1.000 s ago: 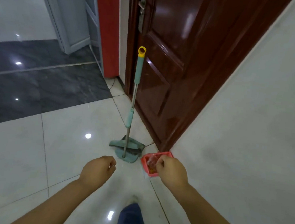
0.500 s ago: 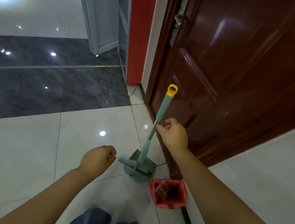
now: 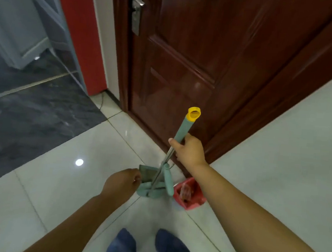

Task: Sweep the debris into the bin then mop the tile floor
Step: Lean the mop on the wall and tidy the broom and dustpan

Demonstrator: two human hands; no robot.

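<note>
Right hand point(image 3: 191, 150) gripping broom handle point(image 3: 181, 130), left hand point(image 3: 122, 182) loosely curled beside dustpan point(image 3: 147, 173), red bin point(image 3: 196, 204) alongside

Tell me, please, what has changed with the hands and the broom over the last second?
The right hand moved from above the red bin up to the broom and took hold of its handle, fingers curled round it. The left hand stayed loosely curled, holding nothing. The broom, dustpan and bin stayed by the door.

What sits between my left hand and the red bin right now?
The green dustpan and broom set, with its metal pole rising from it; the head view shows nothing else in that stretch.
</note>
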